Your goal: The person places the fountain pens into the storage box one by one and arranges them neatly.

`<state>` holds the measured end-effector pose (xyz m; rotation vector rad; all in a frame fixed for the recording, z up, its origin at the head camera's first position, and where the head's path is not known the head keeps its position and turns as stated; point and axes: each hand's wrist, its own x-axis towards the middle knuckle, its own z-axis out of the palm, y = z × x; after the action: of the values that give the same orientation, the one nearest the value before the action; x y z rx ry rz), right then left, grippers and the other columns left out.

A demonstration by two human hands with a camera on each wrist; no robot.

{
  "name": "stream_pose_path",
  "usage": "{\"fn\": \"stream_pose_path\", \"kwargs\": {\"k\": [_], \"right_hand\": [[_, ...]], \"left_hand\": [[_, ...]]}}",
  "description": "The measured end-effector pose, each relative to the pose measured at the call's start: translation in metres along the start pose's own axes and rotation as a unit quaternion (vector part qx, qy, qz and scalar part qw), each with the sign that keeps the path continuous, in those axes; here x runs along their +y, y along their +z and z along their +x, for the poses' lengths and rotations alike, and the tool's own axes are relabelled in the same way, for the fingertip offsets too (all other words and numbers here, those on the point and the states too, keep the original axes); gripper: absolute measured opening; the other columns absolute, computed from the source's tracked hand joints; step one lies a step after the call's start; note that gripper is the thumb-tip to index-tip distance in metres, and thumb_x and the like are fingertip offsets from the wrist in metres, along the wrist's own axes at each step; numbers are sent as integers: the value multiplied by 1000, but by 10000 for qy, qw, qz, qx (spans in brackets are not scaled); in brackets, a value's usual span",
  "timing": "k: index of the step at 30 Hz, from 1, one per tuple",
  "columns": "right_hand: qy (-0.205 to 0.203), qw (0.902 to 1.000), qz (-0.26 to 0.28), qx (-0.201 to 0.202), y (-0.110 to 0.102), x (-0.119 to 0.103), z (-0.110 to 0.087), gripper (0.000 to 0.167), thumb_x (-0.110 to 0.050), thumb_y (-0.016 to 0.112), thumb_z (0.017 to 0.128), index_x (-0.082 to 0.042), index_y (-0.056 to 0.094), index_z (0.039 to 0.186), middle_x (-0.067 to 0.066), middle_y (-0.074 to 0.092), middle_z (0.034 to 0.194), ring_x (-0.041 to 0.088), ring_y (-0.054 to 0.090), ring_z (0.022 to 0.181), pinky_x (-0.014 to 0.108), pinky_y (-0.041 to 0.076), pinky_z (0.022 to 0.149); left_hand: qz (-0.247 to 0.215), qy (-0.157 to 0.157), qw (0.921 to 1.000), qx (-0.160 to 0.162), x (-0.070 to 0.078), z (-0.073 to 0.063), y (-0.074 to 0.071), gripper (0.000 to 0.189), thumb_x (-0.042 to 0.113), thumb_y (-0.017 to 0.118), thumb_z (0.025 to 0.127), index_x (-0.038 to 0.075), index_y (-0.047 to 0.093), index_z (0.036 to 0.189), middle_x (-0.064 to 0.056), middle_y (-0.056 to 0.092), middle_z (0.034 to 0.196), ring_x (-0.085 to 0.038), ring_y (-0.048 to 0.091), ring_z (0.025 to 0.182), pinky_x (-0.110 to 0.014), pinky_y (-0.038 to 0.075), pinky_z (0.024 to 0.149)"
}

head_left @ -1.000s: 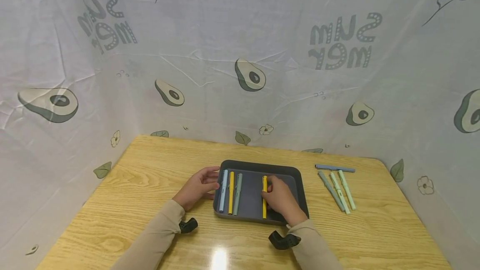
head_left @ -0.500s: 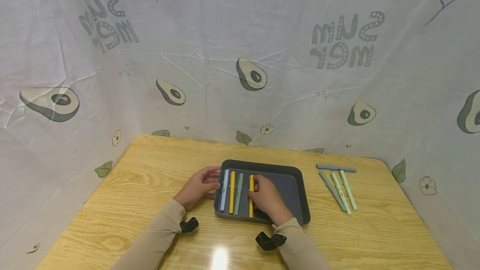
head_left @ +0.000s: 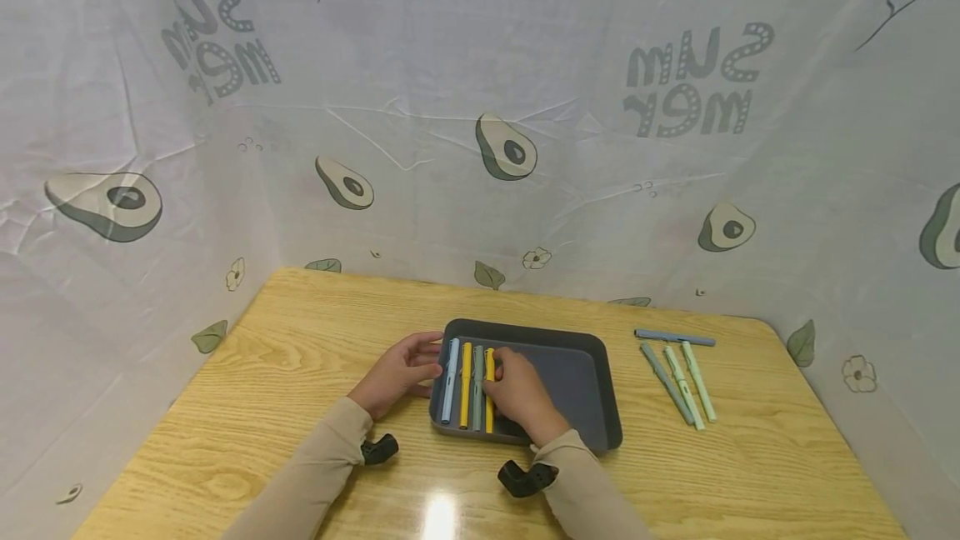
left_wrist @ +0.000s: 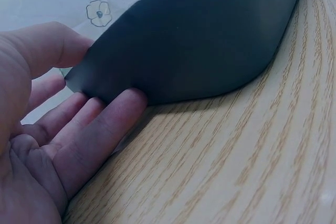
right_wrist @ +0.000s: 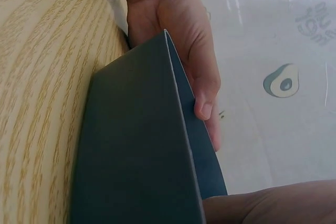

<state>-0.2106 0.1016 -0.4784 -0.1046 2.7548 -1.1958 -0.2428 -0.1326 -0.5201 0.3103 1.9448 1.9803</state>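
A dark grey tray (head_left: pixel 573 390) lies on the wooden table, with pens side by side along its left part. From the left come a light blue pen (head_left: pixel 451 382), a yellow pen (head_left: pixel 466 386) and a grey-green pen (head_left: pixel 478 390). My right hand (head_left: pixel 517 390) pinches a second yellow pen (head_left: pixel 490 407) standing lengthwise just beside the grey-green one. At the tray's left side my left hand (head_left: pixel 401 371) holds the wall; in the left wrist view its thumb (left_wrist: pixel 58 48) reaches over the rim and its fingers (left_wrist: pixel 113 124) touch the outside. Tray walls hide the pens in both wrist views.
Right of the tray, on the table (head_left: pixel 772 440), lie a blue pen (head_left: pixel 675 337) crosswise, a grey-green pen (head_left: pixel 667 382) and two light green pens (head_left: pixel 684 388) (head_left: pixel 699 382). A white patterned curtain (head_left: pixel 420 215) closes off the back and sides.
My right hand has slid the second yellow pen leftward inside the tray, up beside the grey-green pen. The left hand has kept its place on the tray.
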Motion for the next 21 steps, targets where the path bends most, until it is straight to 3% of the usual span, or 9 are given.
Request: {"fn": "stream_pose_path", "kwargs": {"k": [7,14,21], "right_hand": [[-203,9998,77,-8,-13,4,-8,50,-9,71,97,3,53,141,9,55,96,17,57,61,32,52,54],[-454,9968,-446,485,-47,12,-20,47,-14,72,97,-5,58,141,3,66,106,13,57,79,33,48,64],[-673,9900,-663,1050,-79,23,-39,45,-13,70,98,-5,59,141,10,68,116,15,62,85,33,51,65]], "left_hand": [[43,4,10000,-64,2,-1,2,64,8,69,99,9,41,156,-24,49,149,-30,60,125,-45,61,85],[59,-16,10000,-13,2,-2,2,64,9,70,99,11,42,156,-20,52,148,-29,60,124,-45,61,85],[62,-41,10000,-10,2,-1,1,64,10,71,98,12,43,156,-20,52,148,-28,60,124,-45,61,85]]}}
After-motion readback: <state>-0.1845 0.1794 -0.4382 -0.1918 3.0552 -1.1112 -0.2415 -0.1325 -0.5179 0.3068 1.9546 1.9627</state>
